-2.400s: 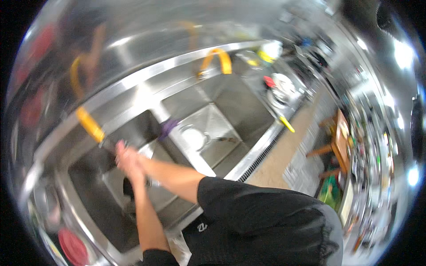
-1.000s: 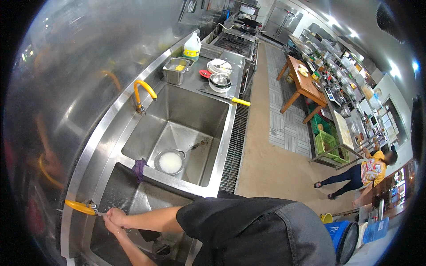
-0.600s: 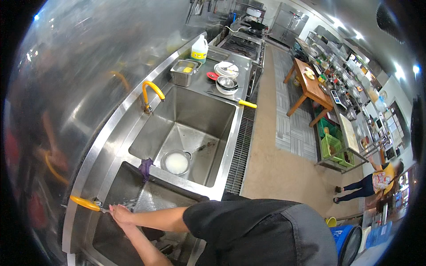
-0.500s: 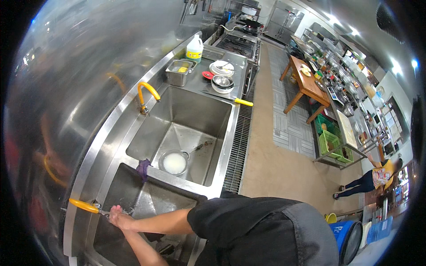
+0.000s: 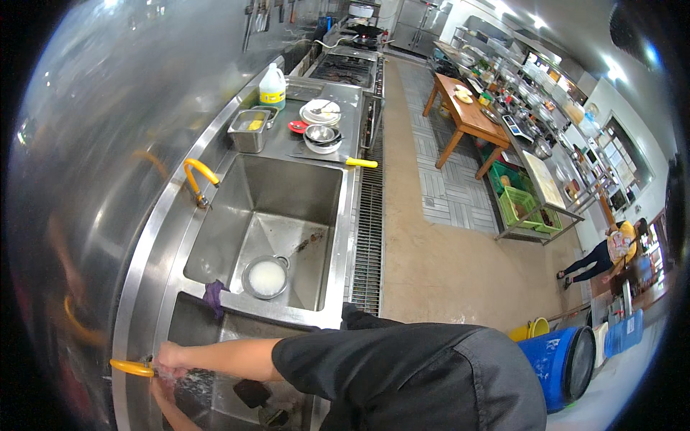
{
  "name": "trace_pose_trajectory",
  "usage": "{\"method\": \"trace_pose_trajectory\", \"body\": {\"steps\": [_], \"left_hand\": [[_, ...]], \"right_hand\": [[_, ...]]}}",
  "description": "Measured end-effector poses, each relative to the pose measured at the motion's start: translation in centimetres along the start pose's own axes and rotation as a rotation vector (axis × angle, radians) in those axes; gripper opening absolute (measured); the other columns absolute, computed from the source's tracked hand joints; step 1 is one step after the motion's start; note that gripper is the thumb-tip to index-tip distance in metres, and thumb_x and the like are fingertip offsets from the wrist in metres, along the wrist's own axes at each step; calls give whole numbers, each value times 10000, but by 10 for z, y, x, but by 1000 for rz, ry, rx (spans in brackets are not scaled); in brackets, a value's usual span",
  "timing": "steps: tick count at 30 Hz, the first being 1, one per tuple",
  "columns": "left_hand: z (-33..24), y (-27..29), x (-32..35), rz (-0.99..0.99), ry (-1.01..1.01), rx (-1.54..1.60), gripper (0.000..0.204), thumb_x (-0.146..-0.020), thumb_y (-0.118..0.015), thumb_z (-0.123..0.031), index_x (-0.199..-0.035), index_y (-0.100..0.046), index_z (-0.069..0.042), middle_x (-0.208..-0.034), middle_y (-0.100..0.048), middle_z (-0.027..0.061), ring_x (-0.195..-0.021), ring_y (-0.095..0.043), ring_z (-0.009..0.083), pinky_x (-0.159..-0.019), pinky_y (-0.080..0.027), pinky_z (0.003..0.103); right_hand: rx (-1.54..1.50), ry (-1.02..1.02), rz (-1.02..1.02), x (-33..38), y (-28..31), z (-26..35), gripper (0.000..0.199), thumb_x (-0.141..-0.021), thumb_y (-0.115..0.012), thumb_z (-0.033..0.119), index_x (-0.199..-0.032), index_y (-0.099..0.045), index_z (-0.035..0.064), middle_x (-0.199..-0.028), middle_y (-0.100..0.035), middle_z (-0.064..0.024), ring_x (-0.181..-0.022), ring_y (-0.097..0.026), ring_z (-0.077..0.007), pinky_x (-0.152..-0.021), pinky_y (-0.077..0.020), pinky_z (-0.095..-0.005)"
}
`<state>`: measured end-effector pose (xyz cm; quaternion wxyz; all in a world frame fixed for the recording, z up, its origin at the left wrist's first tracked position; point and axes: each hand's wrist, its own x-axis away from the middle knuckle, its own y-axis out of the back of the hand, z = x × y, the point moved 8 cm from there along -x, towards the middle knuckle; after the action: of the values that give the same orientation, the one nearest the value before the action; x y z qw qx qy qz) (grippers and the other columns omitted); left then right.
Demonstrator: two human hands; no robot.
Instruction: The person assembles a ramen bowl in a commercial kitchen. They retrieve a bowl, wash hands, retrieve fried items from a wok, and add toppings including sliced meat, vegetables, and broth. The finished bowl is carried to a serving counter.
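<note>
Water splashes over my two hands, which are close together under the orange-spouted faucet of the nearer sink basin. My right hand is beside the spout's outlet, its fingers blurred by motion and spray. Just below it is my left hand, partly covered by the right hand and the water; its fingers are not clear. I see no object in either hand. A dark piece and a grey-green item lie on the basin floor, their kinds unclear.
A purple cloth hangs over the divider. A metal bowl of whitish liquid sits in the farther basin. Beyond stand a jug, stacked bowls and a yellow-handled tool. A blue barrel is behind me; another person stands far right.
My hands have moved closer to the faucet's outlet, and the water now splashes more visibly. The view has shifted, showing more of the blue barrel. The distant person has turned and moved slightly.
</note>
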<state>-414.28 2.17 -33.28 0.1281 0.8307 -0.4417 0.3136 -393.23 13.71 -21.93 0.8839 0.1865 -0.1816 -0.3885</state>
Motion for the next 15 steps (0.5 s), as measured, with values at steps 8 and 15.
{"method": "trace_pose_trajectory", "body": {"steps": [8, 15], "left_hand": [[-47, -50, 39, -84, -396, 94, 518, -1034, -596, -343, -1435, -561, -17, -1368, -646, 160, -1292, -585, 251, -1059, -430, 344], [91, -306, 168, -146, -436, -727, 505, -1083, -469, -380, -1121, -729, 50, -1037, -757, 171, -988, -698, 289, -878, -540, 421]], "right_hand": [[-176, -489, 424, 113, -13, -154, 562, -988, -553, 526, -1094, -729, 2, -956, -729, -275, -844, -719, -397, -710, -559, -585], [-1513, -739, 548, 210, 47, -120, 631, -1021, -404, 569, -1190, -635, 6, -1204, -677, -276, -959, -703, -414, -839, -497, -655]]}}
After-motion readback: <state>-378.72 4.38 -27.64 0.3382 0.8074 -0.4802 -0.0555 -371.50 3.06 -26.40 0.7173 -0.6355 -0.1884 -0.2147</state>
